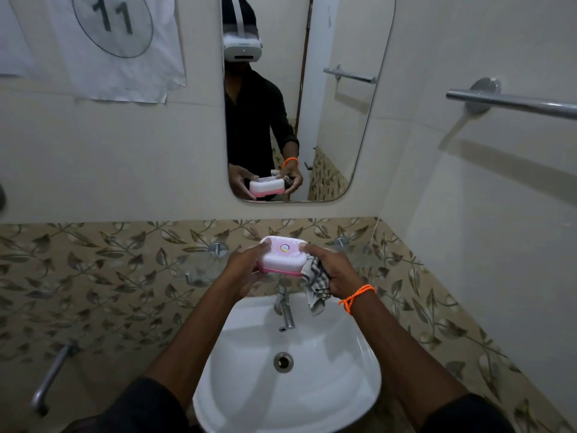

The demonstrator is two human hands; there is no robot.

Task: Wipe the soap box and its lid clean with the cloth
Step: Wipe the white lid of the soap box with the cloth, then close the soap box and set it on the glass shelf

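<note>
Nearest the camera, two forearms in dark sleeves reach forward over a white sink, whose round drain lies near the middle of the basin. At the sink's far rim a chrome tap points down into the bowl.

Above the tap, both hands hold the soap box in the air, clear of the sink. The box has a pink base and a pale, closed lid with a small round sticker on top. The left hand grips the left end of the box, its fingers curled underneath and the thumb on the lid. The right hand holds the right end, fingers curled round a checked cloth bunched against that end of the box; the thumb rests on the lid's edge. A tail of the cloth hangs down just to the right of the tap. An orange thread band circles the right wrist.

Behind the hands runs a band of leaf-patterned tiles, with a metal pipe low on the left. Higher up, a mirror reflects the person holding the box. A sheet of paper marked 11 hangs on the wall at the left, and a towel rail is fixed to the wall at the right.
</note>
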